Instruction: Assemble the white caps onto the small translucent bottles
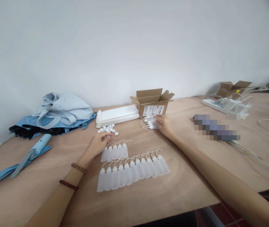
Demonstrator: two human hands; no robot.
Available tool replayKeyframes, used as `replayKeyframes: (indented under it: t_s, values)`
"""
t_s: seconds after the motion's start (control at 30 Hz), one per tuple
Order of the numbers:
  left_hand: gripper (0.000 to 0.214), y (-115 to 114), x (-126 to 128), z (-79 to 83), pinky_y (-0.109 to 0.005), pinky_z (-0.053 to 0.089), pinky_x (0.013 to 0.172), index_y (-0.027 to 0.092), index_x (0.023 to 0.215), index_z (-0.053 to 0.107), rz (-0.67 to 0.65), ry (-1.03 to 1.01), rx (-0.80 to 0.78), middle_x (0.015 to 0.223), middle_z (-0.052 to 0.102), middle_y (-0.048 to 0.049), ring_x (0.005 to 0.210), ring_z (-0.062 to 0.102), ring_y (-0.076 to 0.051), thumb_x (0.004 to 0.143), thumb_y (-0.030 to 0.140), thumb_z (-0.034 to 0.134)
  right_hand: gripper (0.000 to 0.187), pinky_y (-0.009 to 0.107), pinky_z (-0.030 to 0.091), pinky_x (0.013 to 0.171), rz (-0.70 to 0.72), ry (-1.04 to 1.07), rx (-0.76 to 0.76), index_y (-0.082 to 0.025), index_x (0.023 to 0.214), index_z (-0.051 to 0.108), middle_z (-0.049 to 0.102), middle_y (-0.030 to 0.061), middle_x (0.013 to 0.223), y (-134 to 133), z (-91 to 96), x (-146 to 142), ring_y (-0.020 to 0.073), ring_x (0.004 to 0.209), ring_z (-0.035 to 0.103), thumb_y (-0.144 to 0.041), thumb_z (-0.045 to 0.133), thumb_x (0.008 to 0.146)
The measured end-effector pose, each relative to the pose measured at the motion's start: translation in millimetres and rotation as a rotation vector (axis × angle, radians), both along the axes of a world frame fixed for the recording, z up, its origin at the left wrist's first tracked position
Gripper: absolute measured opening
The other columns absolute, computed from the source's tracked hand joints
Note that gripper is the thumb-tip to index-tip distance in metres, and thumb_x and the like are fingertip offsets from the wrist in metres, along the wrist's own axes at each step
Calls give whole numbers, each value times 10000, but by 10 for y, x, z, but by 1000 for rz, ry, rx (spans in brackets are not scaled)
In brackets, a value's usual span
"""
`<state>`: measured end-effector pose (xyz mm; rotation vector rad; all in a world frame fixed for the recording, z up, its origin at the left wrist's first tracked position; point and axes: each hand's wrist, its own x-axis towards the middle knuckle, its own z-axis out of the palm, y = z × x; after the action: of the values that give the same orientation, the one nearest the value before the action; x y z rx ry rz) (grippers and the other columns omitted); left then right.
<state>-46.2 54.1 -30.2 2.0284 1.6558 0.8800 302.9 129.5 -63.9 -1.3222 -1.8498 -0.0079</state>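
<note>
Pale wall [134, 50] backs a wooden desk [184, 189] carrying two rows of translucent bottles [134, 170] near centre. The left hand [98, 142] has its grip curled beside small white caps [107, 129], left of centre; whether it pinches one cannot be told. The right hand [164, 124] sets its grip at a far bottle cluster [151, 122] before an open carton [152, 105], its closure likewise not determinable.

Frosty plastic on smooth wood
Bottles [114, 178] look like matt, cloudy plastic, tabletop [184, 186] is low-sheen wood, box [153, 110] is plain dull cardboard, and that bag [64, 105] is soft matt cloth.
</note>
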Motion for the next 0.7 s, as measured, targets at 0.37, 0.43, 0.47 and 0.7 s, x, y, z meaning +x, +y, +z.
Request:
replayKeyframes:
  t_s: [0.37, 0.43, 0.47, 0.7]
  values:
    - [421, -22, -26, 15, -265, 375, 516, 111, 1003, 691, 60, 13, -61, 514, 568, 8, 519, 520, -177, 750, 392, 506, 192, 295, 415, 705, 127, -125, -175, -147, 750, 652, 656, 78, 763, -426, 496, -98, 200, 746, 570, -171, 467, 797]
    - [430, -27, -25, 21, -266, 390, 521, 109, 1016, 686, 63, 5, -70, 536, 591, -2, 546, 549, -186, 746, 392, 506, 166, 250, 377, 583, 214, -171, -271, -151, 696, 634, 626, 33, 646, -587, 631, -153, 153, 604, 532, -160, 482, 761]
    - [432, -28, -24, 21, -266, 397, 524, 109, 1019, 684, 63, 1, -72, 546, 599, -6, 561, 561, -189, 743, 391, 508, 157, 243, 357, 557, 266, -197, -364, -148, 696, 623, 611, 23, 630, -663, 698, -176, 143, 582, 516, -155, 477, 752]
    - [435, -19, -18, -6, -255, 395, 501, 117, 1031, 679, 57, -34, -79, 555, 610, -3, 541, 558, -179, 731, 392, 523, 158, 223, 319, 472, 563, -345, -900, -149, 566, 563, 568, 0, 541, -981, 1024, -204, 107, 494, 469, -127, 457, 682]
